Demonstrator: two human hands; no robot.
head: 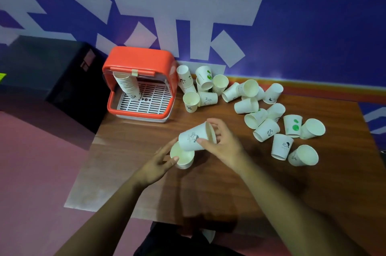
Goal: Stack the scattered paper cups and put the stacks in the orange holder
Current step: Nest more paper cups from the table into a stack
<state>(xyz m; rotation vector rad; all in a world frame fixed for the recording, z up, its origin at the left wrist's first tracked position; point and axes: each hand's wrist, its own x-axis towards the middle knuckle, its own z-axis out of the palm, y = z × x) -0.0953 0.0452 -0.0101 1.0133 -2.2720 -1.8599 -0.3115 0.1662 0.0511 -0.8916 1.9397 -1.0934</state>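
My right hand grips a white paper cup with a small drawing, held tilted with its base over the mouth of an upright cup stack. My left hand holds that stack at its rim, thumb and fingers around it. The orange holder stands at the table's back left, open at the front, with a tall leaning stack of cups inside on a white grid. Several loose cups lie scattered across the back and right of the wooden table.
A black box sits left of the holder, off the table. A blue wall with white shapes rises behind. Pink floor lies to the left. The scattered cups reach from beside the holder to the table's right side.
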